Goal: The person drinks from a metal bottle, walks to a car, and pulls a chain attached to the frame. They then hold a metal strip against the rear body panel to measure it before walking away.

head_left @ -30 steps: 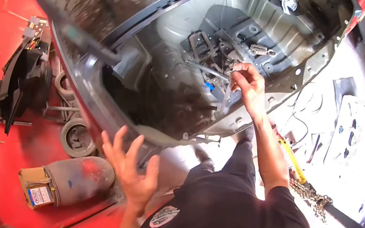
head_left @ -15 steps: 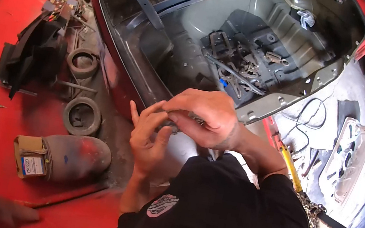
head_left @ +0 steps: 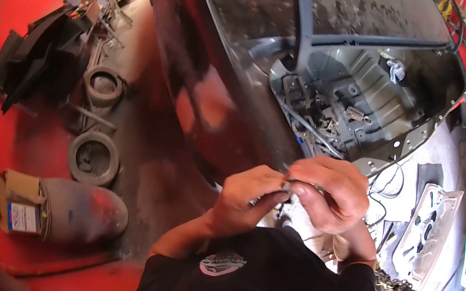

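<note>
In front of my chest, my left hand (head_left: pixel 244 195) and my right hand (head_left: pixel 332 194) meet at the fingertips. Both are closed in a pinch around a small greyish piece (head_left: pixel 287 186), mostly covered by the fingers and too small to name. Just beyond them is the dark side panel (head_left: pixel 237 121) of a car body. Its open trunk (head_left: pixel 375 70) lies past my right hand, with loose metal parts (head_left: pixel 326 121) and a long bar (head_left: pixel 316 133) inside.
At left stand a cylindrical tank (head_left: pixel 89 214) with a cardboard box (head_left: pixel 20 199) on it, two round rings (head_left: pixel 94 158) and black plastic trim (head_left: pixel 44 55). To the right lie a pale panel (head_left: pixel 431 234), a cable (head_left: pixel 390 184) and a chain (head_left: pixel 394 289).
My left hand has gone from spread fingers to a pinch against my right. Both hands have shifted right and lower in view, and the view has turned so more of the car's side shows.
</note>
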Available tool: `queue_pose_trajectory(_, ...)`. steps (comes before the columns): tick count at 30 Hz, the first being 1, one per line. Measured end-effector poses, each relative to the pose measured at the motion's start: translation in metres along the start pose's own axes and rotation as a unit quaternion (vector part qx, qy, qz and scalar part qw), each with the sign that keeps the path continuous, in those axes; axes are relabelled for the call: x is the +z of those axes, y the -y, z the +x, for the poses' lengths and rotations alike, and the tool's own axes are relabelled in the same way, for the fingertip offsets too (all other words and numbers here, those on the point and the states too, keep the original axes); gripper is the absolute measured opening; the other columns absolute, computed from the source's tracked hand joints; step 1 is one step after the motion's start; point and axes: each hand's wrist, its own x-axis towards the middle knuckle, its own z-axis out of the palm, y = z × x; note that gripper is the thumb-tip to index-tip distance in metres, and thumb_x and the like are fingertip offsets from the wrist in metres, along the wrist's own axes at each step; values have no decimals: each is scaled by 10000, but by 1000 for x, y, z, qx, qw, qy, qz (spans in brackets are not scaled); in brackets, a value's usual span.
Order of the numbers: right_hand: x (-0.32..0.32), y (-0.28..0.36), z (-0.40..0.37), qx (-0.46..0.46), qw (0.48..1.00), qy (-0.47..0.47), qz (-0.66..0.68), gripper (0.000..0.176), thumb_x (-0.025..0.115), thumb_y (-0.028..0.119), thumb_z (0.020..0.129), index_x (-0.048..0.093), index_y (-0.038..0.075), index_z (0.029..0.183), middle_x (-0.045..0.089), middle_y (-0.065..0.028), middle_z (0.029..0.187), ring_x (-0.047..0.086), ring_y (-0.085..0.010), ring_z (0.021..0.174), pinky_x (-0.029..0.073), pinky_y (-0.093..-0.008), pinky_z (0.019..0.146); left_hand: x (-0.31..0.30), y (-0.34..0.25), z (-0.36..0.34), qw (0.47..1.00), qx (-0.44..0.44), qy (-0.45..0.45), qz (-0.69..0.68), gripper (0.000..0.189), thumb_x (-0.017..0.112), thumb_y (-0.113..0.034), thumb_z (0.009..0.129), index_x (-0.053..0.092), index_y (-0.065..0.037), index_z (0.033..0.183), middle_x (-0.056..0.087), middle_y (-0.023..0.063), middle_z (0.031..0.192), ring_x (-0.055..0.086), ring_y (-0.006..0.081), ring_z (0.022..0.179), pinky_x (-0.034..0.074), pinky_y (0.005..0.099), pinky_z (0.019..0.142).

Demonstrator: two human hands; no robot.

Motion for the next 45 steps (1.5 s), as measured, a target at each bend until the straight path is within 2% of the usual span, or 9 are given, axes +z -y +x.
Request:
queue_pose_trajectory(3,37,2,11,40,996,-52,-55,270,739,58,909,695,-80,1136,748,-185,942,745,-275,737,581,-345,635,-60,1,9,999,8,2,-36,123,699,54,907,705,67,1029,705,127,859,674,192,749,527,300,673)
queue_pose_trajectory(7,86,0,25,193,965,-107,-143,342,703,158,973,662,-54,1238,747,-159,970,732,-255,852,574,-382,823,-143,34,18,984,-116,-21,-131,150,591,-19,1016,685,79,1081,708,108,854,661,132,738,541,275,677)
queue_pose_trajectory(9,103,-1,33,233,952,-109,-164,359,711,132,954,652,-27,1270,732,-167,1016,709,-295,952,543,-402,914,-174,56,31,968,-106,-40,-225,156,601,-67,1037,661,39,1135,715,79,871,674,124,806,544,273,732)
queue_pose_trajectory(11,117,-3,31,251,912,-68,-317,380,716,104,929,646,-13,1284,692,-191,1140,666,-342,1070,518,-410,959,-196,63,52,959,-98,-71,-255,184,586,-83,1050,596,35,1191,720,101,898,669,129,833,533,275,756)
queue_pose_trajectory(15,133,-5,24,291,880,-81,-367,378,715,86,914,651,-2,1276,640,-207,1259,606,-377,1187,491,-419,1001,-226,80,111,975,-38,-76,-204,190,592,-149,1051,591,-15,1185,748,124,913,622,91,766,455,230,650)
queue_pose_trajectory(21,127,-6,20,308,900,-115,-287,343,702,123,945,659,15,1268,663,-204,1228,665,-392,1103,515,-424,964,-235,93,199,982,-2,-96,-163,126,644,-34,995,643,17,1110,731,120,951,673,136,761,525,257,618)
queue_pose_trajectory(25,133,-8,17,266,890,-83,-362,321,723,125,931,672,20,1230,664,-189,1205,664,-396,1074,541,-428,911,-242,115,257,992,-2,-101,-70,113,693,3,937,653,52,1031,736,107,919,688,127,727,551,258,573)
queue_pose_trajectory(34,139,-7,23,259,873,-99,-401,285,739,78,888,693,8,1160,677,-183,1136,679,-396,1011,552,-431,864,-245,160,371,999,31,3,-21,115,711,-28,922,681,46,1005,735,97,876,695,127,688,550,256,564)
queue_pose_trajectory(45,162,-18,28,334,795,-211,-461,197,705,23,884,717,-30,1073,722,-189,967,722,-342,870,548,-369,776,-239,191,440,987,85,139,-2,130,666,-87,978,657,14,1060,730,74,909,713,131,731,580,272,604)
